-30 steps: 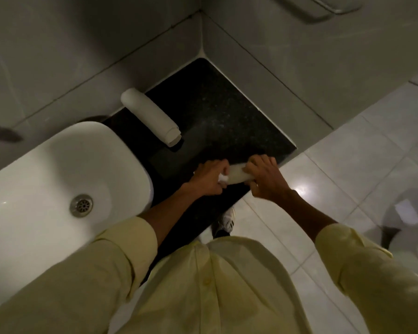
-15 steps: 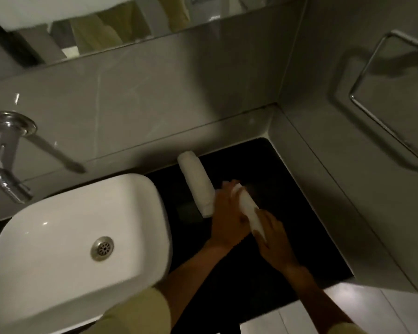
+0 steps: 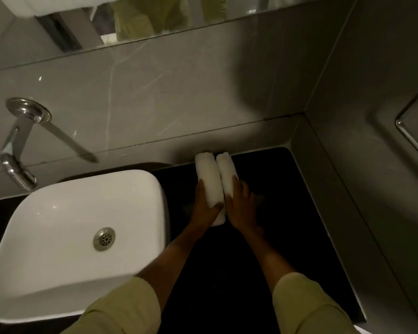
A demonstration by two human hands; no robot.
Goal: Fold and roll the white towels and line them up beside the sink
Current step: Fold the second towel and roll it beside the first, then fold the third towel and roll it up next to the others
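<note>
Two rolled white towels lie side by side on the black counter [image 3: 287, 213], their far ends against the back wall, just right of the white sink [image 3: 58, 237]. My left hand [image 3: 204, 208] rests on the near end of the left towel roll [image 3: 209, 182], its fingers wrapped over it. On the near part of the right towel roll [image 3: 227, 172] sits my right hand [image 3: 241, 208], fingers laid along its right side. The near ends of both rolls are partly hidden under my hands.
A chrome wall tap [image 3: 17, 150] juts out over the sink's back left. A mirror [image 3: 155, 18] runs along the top. A grey tiled side wall bounds the counter on the right, with a chrome towel rail [image 3: 413, 131] on it.
The second roll, held in both hands over the counter before, now lies down beside the first one against the back wall. My hands moved forward with it, and my view tilted up.
</note>
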